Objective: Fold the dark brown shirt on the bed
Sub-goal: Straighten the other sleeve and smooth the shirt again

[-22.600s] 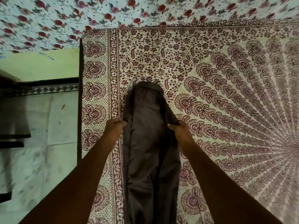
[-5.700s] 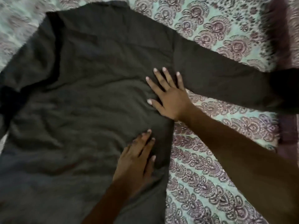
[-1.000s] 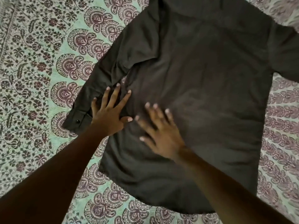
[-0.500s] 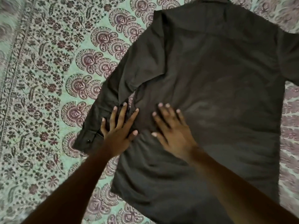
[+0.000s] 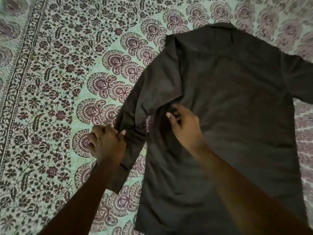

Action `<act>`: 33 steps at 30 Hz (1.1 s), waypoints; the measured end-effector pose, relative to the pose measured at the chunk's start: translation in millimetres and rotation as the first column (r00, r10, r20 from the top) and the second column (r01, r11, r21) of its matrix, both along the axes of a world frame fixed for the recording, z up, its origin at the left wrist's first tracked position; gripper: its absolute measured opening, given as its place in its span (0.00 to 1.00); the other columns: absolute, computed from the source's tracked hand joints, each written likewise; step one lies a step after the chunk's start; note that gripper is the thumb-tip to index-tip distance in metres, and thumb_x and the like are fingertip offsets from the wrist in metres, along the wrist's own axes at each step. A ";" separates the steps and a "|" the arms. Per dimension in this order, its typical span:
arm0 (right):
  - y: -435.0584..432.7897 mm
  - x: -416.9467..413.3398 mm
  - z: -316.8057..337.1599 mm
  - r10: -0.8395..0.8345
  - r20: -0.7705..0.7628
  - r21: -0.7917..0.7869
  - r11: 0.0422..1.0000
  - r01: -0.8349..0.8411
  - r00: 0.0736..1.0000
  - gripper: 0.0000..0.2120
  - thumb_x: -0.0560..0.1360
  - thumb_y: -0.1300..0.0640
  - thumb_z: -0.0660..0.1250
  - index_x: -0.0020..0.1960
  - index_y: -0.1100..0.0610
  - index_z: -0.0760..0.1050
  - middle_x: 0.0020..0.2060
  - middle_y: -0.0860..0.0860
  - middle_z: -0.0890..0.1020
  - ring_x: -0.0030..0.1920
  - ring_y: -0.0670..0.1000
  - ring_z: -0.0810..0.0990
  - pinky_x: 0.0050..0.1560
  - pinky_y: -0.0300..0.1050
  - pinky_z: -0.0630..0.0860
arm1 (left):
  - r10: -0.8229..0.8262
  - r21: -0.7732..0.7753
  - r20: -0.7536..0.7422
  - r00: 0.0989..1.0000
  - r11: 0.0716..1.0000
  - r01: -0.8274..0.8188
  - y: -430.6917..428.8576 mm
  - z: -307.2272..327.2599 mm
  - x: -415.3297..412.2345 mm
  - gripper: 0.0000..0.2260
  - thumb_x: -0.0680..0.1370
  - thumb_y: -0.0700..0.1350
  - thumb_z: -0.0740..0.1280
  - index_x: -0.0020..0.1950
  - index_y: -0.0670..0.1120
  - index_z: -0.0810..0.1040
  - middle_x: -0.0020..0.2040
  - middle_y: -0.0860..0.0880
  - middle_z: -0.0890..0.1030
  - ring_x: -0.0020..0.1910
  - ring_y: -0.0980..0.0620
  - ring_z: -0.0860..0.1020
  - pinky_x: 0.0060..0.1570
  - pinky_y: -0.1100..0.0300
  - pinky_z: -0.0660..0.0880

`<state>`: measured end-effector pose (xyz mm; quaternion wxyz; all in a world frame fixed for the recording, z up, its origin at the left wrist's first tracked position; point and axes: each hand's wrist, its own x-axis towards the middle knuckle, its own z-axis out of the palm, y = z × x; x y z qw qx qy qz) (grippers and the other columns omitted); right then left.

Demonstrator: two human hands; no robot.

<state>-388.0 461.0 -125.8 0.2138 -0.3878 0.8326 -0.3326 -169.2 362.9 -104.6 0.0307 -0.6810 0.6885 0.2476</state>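
Note:
The dark brown shirt (image 5: 233, 102) lies spread back-up on the bed, its collar at the far end and its hem toward me. Its left sleeve (image 5: 137, 106) runs down beside the body, bunched at its lower part. My left hand (image 5: 106, 143) grips that sleeve near the cuff, fingers curled round the cloth. My right hand (image 5: 184, 126) pinches the shirt's fabric at the armpit seam, where the sleeve meets the body. The right sleeve runs off the right edge of the view.
The bed is covered by a pale green sheet (image 5: 64, 85) printed with maroon paisley fans and a floral border on the left. My forearms cross the lower part of the view and hide part of the shirt's hem.
Both hands lay flat on the shirt half a second ago. Now the left hand has closed round the left sleeve and the right hand has pinched the cloth at the armpit.

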 end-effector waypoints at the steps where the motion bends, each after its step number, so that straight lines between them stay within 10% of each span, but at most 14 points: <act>1: -17.2 0.8 3.7 -0.184 0.143 -0.011 0.982 0.187 0.973 0.22 0.81 0.43 0.67 0.69 0.55 0.75 0.40 0.44 0.84 0.47 0.54 0.86 0.53 0.55 0.82 | -0.021 -0.034 -0.070 0.997 0.999 0.019 -11.6 4.8 5.1 0.15 0.83 0.51 0.66 0.59 0.40 0.73 0.61 0.36 0.74 0.62 0.34 0.71 0.56 0.40 0.71; 4: -75.1 3.6 19.2 -0.454 0.498 -0.004 0.850 0.526 0.738 0.31 0.72 0.37 0.72 0.72 0.42 0.69 0.37 0.38 0.83 0.46 0.50 0.86 0.55 0.60 0.84 | 0.135 -0.040 -0.344 0.929 0.987 -0.158 -60.0 21.3 29.5 0.10 0.84 0.47 0.65 0.58 0.40 0.71 0.41 0.47 0.75 0.46 0.40 0.76 0.42 0.51 0.66; 8: -150.2 11.4 26.9 -0.457 0.823 0.104 0.705 0.701 0.337 0.25 0.77 0.55 0.76 0.72 0.47 0.76 0.56 0.45 0.82 0.52 0.47 0.83 0.47 0.51 0.82 | 0.253 0.097 -0.581 0.774 0.965 -0.243 -142.4 37.4 70.5 0.09 0.78 0.47 0.75 0.49 0.49 0.75 0.48 0.41 0.81 0.48 0.41 0.81 0.40 0.57 0.72; 12: -186.1 26.8 17.9 -0.618 0.723 0.176 0.598 0.782 0.310 0.09 0.72 0.61 0.80 0.51 0.60 0.85 0.43 0.51 0.85 0.50 0.56 0.85 0.55 0.49 0.81 | 0.033 0.153 -0.446 0.894 0.987 0.040 -210.7 56.1 97.4 0.12 0.76 0.45 0.77 0.55 0.46 0.79 0.44 0.45 0.82 0.37 0.56 0.81 0.31 0.69 0.75; 14: -194.9 35.9 20.5 -0.637 0.726 0.188 0.544 0.817 0.258 0.07 0.71 0.66 0.79 0.44 0.58 0.82 0.41 0.51 0.84 0.48 0.56 0.84 0.55 0.53 0.82 | -0.167 0.103 -0.310 0.936 0.973 0.208 -240.7 61.8 106.0 0.09 0.75 0.47 0.77 0.47 0.42 0.83 0.41 0.41 0.83 0.38 0.48 0.81 0.35 0.59 0.74; 33: -242.5 99.6 -9.8 -0.538 0.138 0.090 0.843 0.530 0.832 0.15 0.63 0.52 0.83 0.46 0.58 0.86 0.48 0.58 0.86 0.60 0.62 0.79 0.65 0.49 0.74 | -0.390 0.069 -0.090 0.916 0.915 0.397 -400.3 62.0 174.2 0.22 0.74 0.68 0.69 0.36 0.49 0.83 0.33 0.49 0.82 0.36 0.51 0.79 0.38 0.59 0.69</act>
